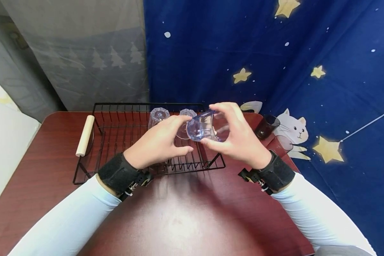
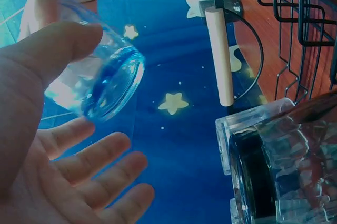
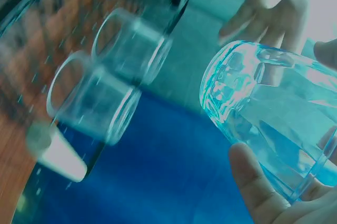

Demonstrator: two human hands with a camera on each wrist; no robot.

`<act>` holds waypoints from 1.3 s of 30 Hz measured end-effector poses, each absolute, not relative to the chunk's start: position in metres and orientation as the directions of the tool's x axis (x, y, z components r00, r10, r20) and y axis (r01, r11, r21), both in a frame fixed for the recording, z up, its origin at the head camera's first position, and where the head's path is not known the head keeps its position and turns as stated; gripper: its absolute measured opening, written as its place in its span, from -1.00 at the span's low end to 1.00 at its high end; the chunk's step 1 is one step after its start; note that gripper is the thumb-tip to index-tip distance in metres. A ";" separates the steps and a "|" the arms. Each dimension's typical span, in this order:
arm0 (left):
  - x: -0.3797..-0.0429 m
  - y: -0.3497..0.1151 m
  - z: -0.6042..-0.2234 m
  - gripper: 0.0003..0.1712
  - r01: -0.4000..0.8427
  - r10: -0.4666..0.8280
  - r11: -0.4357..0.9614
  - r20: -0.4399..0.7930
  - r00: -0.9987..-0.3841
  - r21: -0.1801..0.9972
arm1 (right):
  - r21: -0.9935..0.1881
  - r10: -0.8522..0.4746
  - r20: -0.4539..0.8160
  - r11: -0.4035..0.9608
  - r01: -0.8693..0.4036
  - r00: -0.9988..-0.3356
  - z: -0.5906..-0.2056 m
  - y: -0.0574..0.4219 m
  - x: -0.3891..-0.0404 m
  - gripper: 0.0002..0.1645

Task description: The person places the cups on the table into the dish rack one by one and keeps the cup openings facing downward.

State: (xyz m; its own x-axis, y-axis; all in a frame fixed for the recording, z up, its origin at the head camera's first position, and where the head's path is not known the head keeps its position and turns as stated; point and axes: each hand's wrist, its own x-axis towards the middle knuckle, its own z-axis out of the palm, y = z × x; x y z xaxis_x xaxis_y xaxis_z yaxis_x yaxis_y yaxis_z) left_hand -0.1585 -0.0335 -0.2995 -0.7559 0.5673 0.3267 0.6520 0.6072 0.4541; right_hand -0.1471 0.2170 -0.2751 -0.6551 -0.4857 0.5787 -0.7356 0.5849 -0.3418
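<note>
A clear, bluish drinking glass [image 1: 200, 127] is held tilted on its side above the rack, its thick base toward the left. My right hand [image 1: 240, 137] grips it around the sides, thumb and fingers on opposite sides of the glass [image 3: 274, 113]. Close to the base end is my left hand [image 1: 160, 142], its thumb and fingers spread apart. In the left wrist view the left thumb [image 2: 68, 40] overlaps the glass; whether it touches cannot be told. Below the hands, a black wire dish rack [image 1: 121, 128] holds clear glasses [image 1: 159, 115], partly hidden by the left hand.
A wooden handle [image 1: 85, 136] marks the rack's left end. On the table's right side stand a dark glass [image 1: 266, 127] and a reddish see-through glass [image 1: 281, 145]. Blue curtain [image 1: 211, 53] hangs behind the reddish-brown table [image 1: 176, 213]. A dark-rimmed, patterned glass [image 2: 295, 171] shows beside the left wrist.
</note>
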 end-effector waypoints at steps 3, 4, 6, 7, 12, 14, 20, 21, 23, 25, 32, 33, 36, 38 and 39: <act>-0.158 -0.033 -0.299 -0.04 0.663 0.565 0.587 0.350 -0.747 0.464 | -0.373 -0.500 0.583 0.536 -0.758 -0.640 -0.275 0.208 -0.142 0.01; -0.158 -0.033 -0.299 -0.05 0.669 0.567 0.578 0.360 -0.741 0.468 | -0.382 -0.496 0.585 0.529 -0.758 -0.642 -0.275 0.206 -0.140 0.02; -0.157 -0.033 -0.299 -0.06 0.678 0.572 0.559 0.370 -0.732 0.477 | -0.397 -0.488 0.589 0.519 -0.757 -0.644 -0.276 0.203 -0.139 0.03; -0.157 -0.034 -0.298 -0.07 0.682 0.575 0.550 0.374 -0.728 0.482 | -0.407 -0.486 0.590 0.511 -0.757 -0.645 -0.277 0.202 -0.138 0.03; -0.157 -0.036 -0.297 -0.04 0.688 0.586 0.517 0.376 -0.718 0.509 | -0.526 -0.490 0.543 0.434 -0.732 -0.681 -0.283 0.201 -0.138 0.03; -0.158 -0.037 -0.297 -0.01 0.683 0.590 0.518 0.363 -0.721 0.515 | -0.571 -0.503 0.509 0.410 -0.711 -0.699 -0.287 0.203 -0.140 0.03; -0.160 -0.038 -0.298 0.02 0.683 0.602 0.512 0.349 -0.718 0.520 | -0.575 -0.532 0.406 0.484 -0.660 -0.743 -0.302 0.217 -0.150 0.02; -0.160 -0.038 -0.298 0.01 0.687 0.604 0.507 0.355 -0.714 0.520 | -0.573 -0.532 0.390 0.499 -0.650 -0.752 -0.304 0.219 -0.151 0.01; -0.162 -0.038 -0.298 0.00 0.695 0.607 0.495 0.365 -0.706 0.521 | -0.574 -0.532 0.360 0.522 -0.631 -0.766 -0.309 0.223 -0.154 -0.01; -0.162 -0.036 -0.297 -0.02 0.700 0.607 0.492 0.373 -0.702 0.517 | -0.572 -0.530 0.333 0.544 -0.614 -0.780 -0.313 0.225 -0.157 -0.04; -0.166 -0.025 -0.297 -0.10 0.715 0.612 0.507 0.383 -0.692 0.481 | -0.565 -0.542 0.220 0.607 -0.559 -0.811 -0.325 0.226 -0.162 -0.07; -0.167 -0.023 -0.298 -0.11 0.715 0.615 0.514 0.377 -0.692 0.474 | -0.560 -0.539 0.211 0.617 -0.553 -0.815 -0.327 0.227 -0.163 -0.07; -0.171 -0.015 -0.297 -0.13 0.703 0.625 0.546 0.337 -0.704 0.456 | -0.549 -0.511 0.229 0.635 -0.544 -0.828 -0.328 0.232 -0.165 -0.11; -0.173 -0.011 -0.297 -0.16 0.683 0.627 0.578 0.293 -0.722 0.445 | -0.538 -0.481 0.261 0.648 -0.540 -0.837 -0.327 0.236 -0.166 -0.16; -0.174 -0.008 -0.297 -0.18 0.673 0.628 0.596 0.268 -0.731 0.439 | -0.533 -0.461 0.278 0.656 -0.535 -0.843 -0.327 0.237 -0.166 -0.19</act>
State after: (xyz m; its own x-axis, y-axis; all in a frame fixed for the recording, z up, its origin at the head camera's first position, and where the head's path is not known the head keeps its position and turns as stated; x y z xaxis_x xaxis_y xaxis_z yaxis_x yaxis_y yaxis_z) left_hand -0.1737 -0.0083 -0.2966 -0.7307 0.6281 0.2676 0.6727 0.5956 0.4389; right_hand -0.1655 0.2374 -0.3268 -0.8427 -0.4610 0.2780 -0.5346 0.6560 -0.5328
